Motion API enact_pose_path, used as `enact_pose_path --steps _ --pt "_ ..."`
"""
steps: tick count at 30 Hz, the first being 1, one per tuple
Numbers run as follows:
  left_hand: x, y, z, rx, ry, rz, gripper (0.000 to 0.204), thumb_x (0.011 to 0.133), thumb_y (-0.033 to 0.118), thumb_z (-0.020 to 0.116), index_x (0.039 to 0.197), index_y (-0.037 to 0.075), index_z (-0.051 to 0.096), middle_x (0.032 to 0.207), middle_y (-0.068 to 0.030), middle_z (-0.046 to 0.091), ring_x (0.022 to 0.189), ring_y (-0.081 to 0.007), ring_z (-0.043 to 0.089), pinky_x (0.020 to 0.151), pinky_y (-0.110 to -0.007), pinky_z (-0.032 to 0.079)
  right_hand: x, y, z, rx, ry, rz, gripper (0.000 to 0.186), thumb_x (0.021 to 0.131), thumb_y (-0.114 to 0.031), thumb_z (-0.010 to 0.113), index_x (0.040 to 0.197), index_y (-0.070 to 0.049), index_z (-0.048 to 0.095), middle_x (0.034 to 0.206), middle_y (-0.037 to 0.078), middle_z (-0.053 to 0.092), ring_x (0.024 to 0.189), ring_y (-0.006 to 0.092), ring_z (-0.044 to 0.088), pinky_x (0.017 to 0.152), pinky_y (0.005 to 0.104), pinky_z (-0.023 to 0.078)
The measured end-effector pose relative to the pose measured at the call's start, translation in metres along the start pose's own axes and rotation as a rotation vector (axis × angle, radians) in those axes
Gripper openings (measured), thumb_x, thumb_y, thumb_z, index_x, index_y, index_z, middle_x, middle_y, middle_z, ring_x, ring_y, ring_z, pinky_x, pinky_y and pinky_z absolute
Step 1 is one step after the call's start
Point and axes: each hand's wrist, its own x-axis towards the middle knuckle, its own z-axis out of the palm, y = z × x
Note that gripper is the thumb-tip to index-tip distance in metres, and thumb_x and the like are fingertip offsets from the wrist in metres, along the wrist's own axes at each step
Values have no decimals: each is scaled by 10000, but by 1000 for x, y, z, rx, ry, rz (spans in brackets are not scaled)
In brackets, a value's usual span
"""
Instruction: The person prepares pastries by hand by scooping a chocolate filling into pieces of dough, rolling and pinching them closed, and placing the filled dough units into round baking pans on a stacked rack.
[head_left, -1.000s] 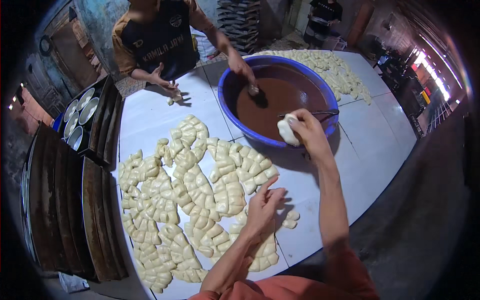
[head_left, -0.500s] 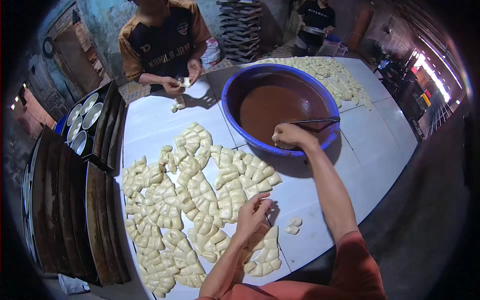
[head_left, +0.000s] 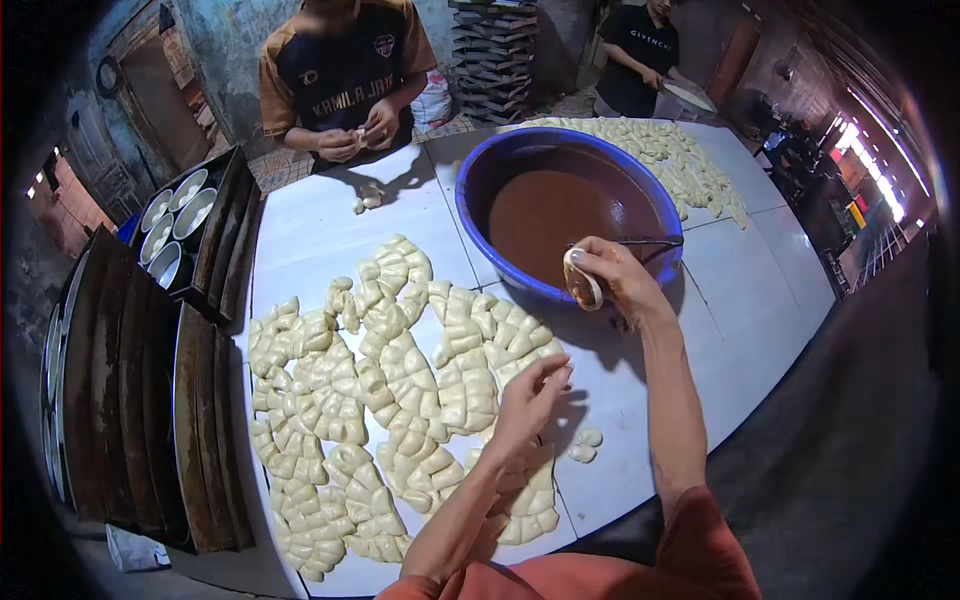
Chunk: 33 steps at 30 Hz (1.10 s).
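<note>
In my right hand (head_left: 625, 280) is a flattened dough piece (head_left: 577, 266), pinched over the near rim of a blue basin (head_left: 472, 235). Brown smears mark its inner side and my fingers. Thick brown filling (head_left: 545, 225) fills the basin's bottom. A thin dark spatula-like tool (head_left: 655, 241) rests across the right rim, partly behind my hand. My left hand (head_left: 530, 405) hovers empty over the table, fingers loosely bent and apart. Close by it lie many pale dough pieces (head_left: 400, 375), pressed together in rows. Two small dough lumps (head_left: 585, 445) sit right of my left wrist.
Across the white tiled table (head_left: 320, 225), a person (head_left: 345, 80) handles dough beside small lumps (head_left: 368, 197). Another person (head_left: 645, 60) holds a tray at the back right. More dough pieces (head_left: 650, 145) lie behind the basin. Round tins (head_left: 195, 215) and dark trays (head_left: 190, 430) stand left.
My right hand has risen from the basin's inner edge and turned, bringing the dough piece into view. My left hand has shifted slightly right and up.
</note>
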Motion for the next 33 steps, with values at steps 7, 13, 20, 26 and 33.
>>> enact_pose_path --steps 7,13,20,26,33 --pt "18 -11 31 -682 -87 -132 329 999 274 562 1253 66 595 1194 -38 641 1029 -130 628 834 -298 520 -61 63 21 474 200 -84 154 950 -164 604 1044 -52 554 901 68 649 775 138 663 650 271 564" --pt "-2 -30 10 -602 34 -145 219 966 228 619 1088 47 638 976 -32 692 873 -99 652 802 -275 539 -99 99 25 563 245 -83 175 952 -145 555 1099 -51 539 989 85 654 852 168 670 740 298 554" --pt "-3 -41 -6 -368 230 -64 324 932 138 669 1174 -74 633 975 -98 695 806 -122 672 727 -236 561 -119 131 56 70 364 -176 448 832 -18 705 1232 4 507 1210 131 570 1074 215 605 913 350 513" --pt "-8 -24 0 188 275 325 316 925 152 676 1186 -26 666 1013 -92 705 875 -112 652 778 -235 527 -121 134 79 -606 545 -456 281 819 -53 731 1094 -29 679 1174 106 586 917 227 643 807 351 527" --pt "1 8 -8 -82 3 -134 322 911 294 702 1103 35 700 904 -15 690 790 -71 616 656 -225 508 -122 131 60 -234 413 -201 202 904 -62 644 1096 -21 692 936 82 657 835 138 622 726 274 502"
